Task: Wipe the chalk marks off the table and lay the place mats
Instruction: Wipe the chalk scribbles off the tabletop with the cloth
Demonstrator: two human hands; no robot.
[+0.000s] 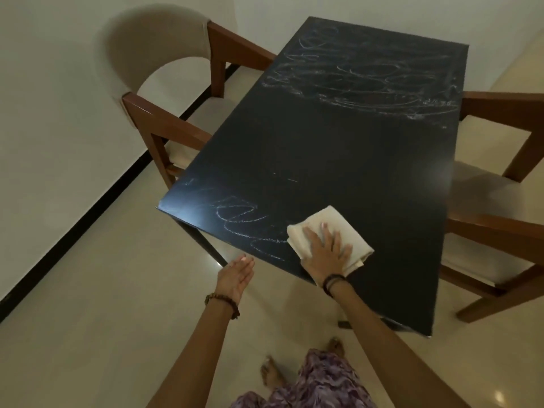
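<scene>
A dark rectangular table (338,148) stretches away from me. White chalk scribbles (362,75) cover its far end, and a smaller patch of chalk marks (241,219) lies at the near left corner. A folded cream cloth (326,231) lies on the tabletop near the front edge, just right of the near marks. My right hand (325,254) presses flat on the cloth with fingers spread. My left hand (237,275) hovers open, palm up, just off the table's front edge. No place mats are in view.
A wooden armchair with beige upholstery (164,72) stands at the table's left side. Another wooden chair (494,201) stands at the right. The floor is pale tile, with a black skirting line along the left wall. My bare feet are below the front edge.
</scene>
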